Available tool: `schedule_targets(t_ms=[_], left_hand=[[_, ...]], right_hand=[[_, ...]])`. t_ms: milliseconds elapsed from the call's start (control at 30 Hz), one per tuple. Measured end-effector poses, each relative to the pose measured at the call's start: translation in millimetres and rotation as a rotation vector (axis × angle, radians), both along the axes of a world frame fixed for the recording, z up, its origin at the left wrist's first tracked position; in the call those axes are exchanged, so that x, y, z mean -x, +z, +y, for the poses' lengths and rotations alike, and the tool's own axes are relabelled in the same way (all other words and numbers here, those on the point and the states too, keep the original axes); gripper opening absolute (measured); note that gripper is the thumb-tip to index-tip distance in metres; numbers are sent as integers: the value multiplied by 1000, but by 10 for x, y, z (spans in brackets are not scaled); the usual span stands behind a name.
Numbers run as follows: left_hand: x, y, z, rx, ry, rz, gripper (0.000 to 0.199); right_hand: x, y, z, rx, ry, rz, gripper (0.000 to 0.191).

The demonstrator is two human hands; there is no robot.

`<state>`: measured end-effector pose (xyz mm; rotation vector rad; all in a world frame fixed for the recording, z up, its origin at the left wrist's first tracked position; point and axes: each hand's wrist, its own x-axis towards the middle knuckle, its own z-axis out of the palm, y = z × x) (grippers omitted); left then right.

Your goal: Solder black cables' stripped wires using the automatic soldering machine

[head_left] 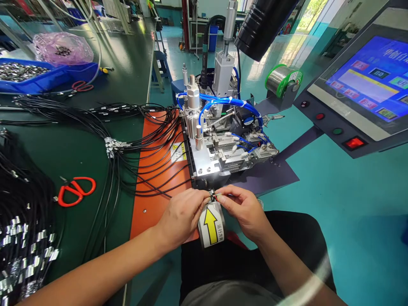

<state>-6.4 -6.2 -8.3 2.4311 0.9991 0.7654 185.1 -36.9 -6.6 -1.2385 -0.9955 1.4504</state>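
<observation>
At the front of a soldering machine (219, 144), my two hands meet over a small metal slot. My left hand (181, 214) is closed, thumb and forefinger pinching at the slot's left side; a black cable (156, 190) runs in behind it. From the right, my right hand (247, 212) pinches thin coloured wires (217, 197), small and partly covered by the fingertips. Just below the fingers is a rounded metal guide with a white label (212, 227) and a yellow arrow pointing at the machine. What the left fingertips hold is mostly hidden.
Bundled black cables (111, 146) cross an orange plate (153, 212) to the left. Red-handled scissors (76, 192) lie on the green table (86, 165). Blue trays (41, 78) hold metal parts. On the right are a solder wire spool (282, 81) and a touchscreen panel (366, 80).
</observation>
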Motion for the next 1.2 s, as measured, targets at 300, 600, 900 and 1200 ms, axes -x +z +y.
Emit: schedule_targets(t_ms=[300,600,900,1200], left_hand=[[-4,-2,4,-8,3,-7,15],[2,12,-2,8,1,0,15],[-2,0,7,3,0,12,17],[-3,10,-1,-11,0,17,18]], right_hand=[[-6,34,7,43,7,0,23],[-58,10,18,1,42,-73,23],[-72,55,53,-40,41,-194,24],[-48,69,84,-57,52,-266,25]])
